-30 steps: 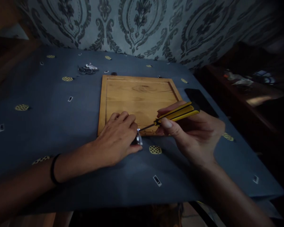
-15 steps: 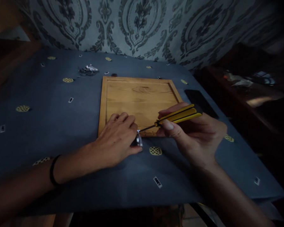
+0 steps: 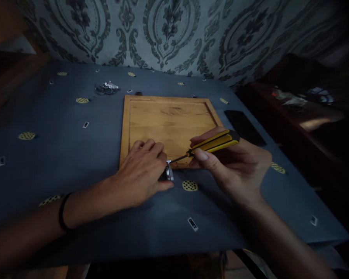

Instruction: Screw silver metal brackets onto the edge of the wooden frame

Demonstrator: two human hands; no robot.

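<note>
My left hand point(image 3: 141, 174) rests on the blue cloth at the near edge of a wooden board point(image 3: 168, 122), its fingers curled and pinching a small silvery metal piece point(image 3: 169, 172). My right hand point(image 3: 235, 166) grips a yellow and black screwdriver point(image 3: 212, 142) between thumb and fingers. The screwdriver's thin shaft slants down to the left and its tip meets the top of the metal piece. Most of the metal piece is hidden under my left fingers.
A blue patterned cloth point(image 3: 75, 155) covers the table. A dark phone point(image 3: 243, 127) lies right of the board. A small heap of metal bits point(image 3: 107, 87) sits at the far left. A dark shelf point(image 3: 308, 116) stands to the right, patterned wallpaper behind.
Both hands hold the same pose. The screwdriver handle and right hand have shifted slightly left with the view; the tip stays on the metal piece.
</note>
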